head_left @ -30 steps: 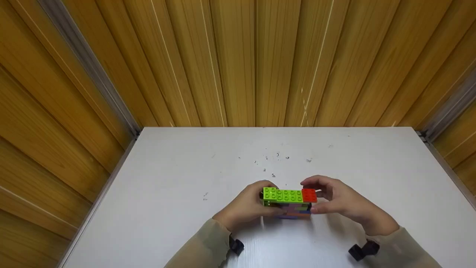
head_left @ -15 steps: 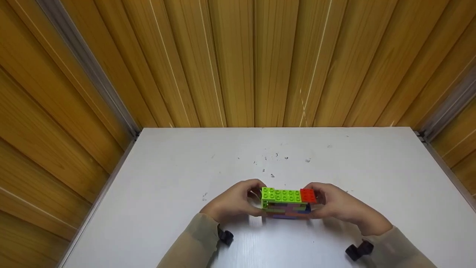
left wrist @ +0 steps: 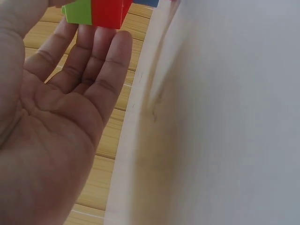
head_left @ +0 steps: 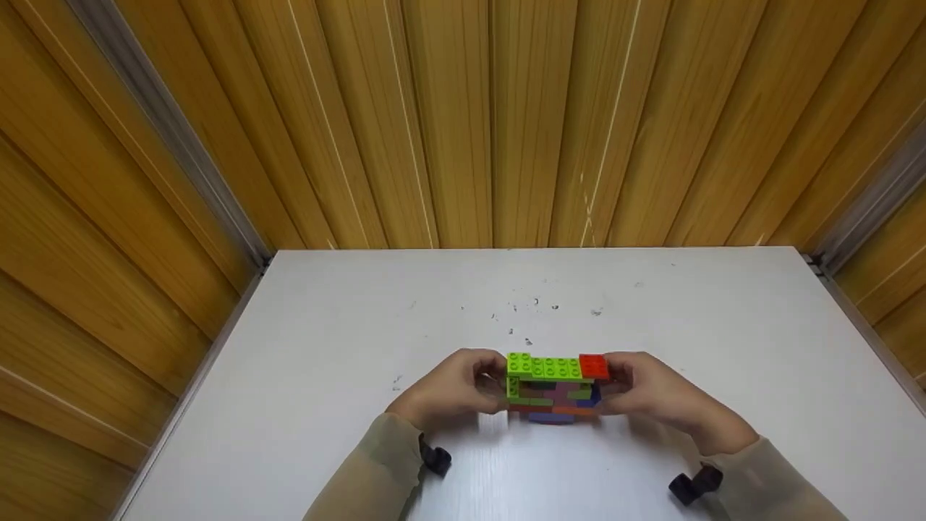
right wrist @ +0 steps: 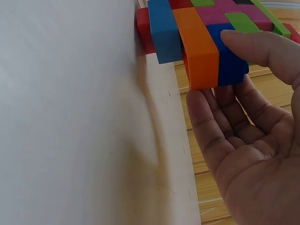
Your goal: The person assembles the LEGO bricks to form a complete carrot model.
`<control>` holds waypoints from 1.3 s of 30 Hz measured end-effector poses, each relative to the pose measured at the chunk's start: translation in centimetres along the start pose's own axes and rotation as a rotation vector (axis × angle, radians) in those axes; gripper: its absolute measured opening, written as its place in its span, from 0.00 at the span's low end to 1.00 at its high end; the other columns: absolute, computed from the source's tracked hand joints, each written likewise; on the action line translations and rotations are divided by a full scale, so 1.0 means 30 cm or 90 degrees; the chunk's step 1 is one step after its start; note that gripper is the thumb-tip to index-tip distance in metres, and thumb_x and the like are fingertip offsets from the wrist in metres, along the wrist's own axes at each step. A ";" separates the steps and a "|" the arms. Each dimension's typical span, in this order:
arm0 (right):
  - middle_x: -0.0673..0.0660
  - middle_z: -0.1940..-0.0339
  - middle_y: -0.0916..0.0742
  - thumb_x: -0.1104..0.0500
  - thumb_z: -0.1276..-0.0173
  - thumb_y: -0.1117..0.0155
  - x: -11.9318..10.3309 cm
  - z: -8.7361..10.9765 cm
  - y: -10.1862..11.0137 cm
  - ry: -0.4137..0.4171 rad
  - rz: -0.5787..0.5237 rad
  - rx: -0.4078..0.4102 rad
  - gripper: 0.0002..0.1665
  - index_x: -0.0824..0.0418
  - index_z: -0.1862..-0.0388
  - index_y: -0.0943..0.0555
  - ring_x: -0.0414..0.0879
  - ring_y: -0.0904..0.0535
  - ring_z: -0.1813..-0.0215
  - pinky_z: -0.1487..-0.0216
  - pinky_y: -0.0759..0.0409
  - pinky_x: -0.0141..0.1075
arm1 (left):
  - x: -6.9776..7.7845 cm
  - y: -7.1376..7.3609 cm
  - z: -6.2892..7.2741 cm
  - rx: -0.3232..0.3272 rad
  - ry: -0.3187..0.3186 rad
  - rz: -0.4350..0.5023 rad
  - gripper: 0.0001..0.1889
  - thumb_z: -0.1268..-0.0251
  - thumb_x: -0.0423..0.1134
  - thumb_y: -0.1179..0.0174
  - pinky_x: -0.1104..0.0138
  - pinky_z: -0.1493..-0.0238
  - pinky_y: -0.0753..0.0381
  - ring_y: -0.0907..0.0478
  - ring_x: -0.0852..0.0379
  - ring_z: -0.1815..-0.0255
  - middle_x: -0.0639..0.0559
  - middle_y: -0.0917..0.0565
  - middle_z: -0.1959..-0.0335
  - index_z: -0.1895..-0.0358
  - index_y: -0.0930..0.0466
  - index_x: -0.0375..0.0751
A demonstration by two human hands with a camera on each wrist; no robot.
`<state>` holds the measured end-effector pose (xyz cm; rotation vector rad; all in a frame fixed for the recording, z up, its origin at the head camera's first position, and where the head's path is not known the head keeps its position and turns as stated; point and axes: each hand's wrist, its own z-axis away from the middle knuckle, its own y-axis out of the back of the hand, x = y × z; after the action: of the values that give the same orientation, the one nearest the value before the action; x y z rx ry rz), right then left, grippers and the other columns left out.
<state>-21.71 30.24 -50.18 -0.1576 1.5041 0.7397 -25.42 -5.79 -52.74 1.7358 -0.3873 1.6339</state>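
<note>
A block of joined toy building bricks sits between the two hands. Lime green bricks run along its top, with a red brick at the right end. Its front face mixes green, pink, blue and orange. My left hand holds the left end between thumb and fingers; in the left wrist view the fingertips touch red and green bricks. My right hand grips the other end, its thumb on a dark blue brick beside an orange one in the right wrist view.
The white table bears small dark marks near its middle. Yellow wood-look panels rise behind the table and at both sides. A small black device is strapped at the left wrist, another at the right.
My left hand has drawn back leftward to the brick block's left end. The right fingers have closed onto the right end. The block's top has shifted up in view, showing more front face.
</note>
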 end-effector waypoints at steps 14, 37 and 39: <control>0.66 0.35 0.08 0.63 0.27 0.20 0.010 -0.010 -0.018 -0.049 -0.090 0.154 0.33 0.76 0.29 0.18 0.41 0.11 0.42 0.40 0.12 0.27 | -0.002 -0.018 -0.015 0.119 0.022 0.099 0.21 0.32 0.30 0.28 0.65 0.39 0.08 0.10 0.52 0.43 0.46 0.09 0.42 0.36 0.11 0.38; 0.50 0.41 0.08 0.61 0.17 0.28 -0.020 -0.022 -0.053 -0.107 -0.247 0.305 0.28 0.73 0.25 0.19 0.41 0.11 0.43 0.36 0.11 0.29 | 0.037 -0.094 -0.041 0.294 0.004 0.209 0.18 0.25 0.34 0.27 0.69 0.42 0.10 0.12 0.54 0.45 0.44 0.08 0.41 0.36 0.11 0.35; 0.52 0.36 0.08 0.62 0.17 0.28 -0.020 -0.022 -0.056 -0.110 -0.252 0.307 0.29 0.72 0.23 0.20 0.38 0.11 0.41 0.34 0.12 0.30 | 0.038 -0.105 -0.042 0.307 0.008 0.223 0.18 0.25 0.34 0.27 0.69 0.41 0.10 0.12 0.54 0.44 0.44 0.08 0.39 0.36 0.11 0.34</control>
<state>-21.31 28.39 -50.25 -0.0211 1.3873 0.0630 -24.12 -2.45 -52.61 2.0943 -0.3208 2.1206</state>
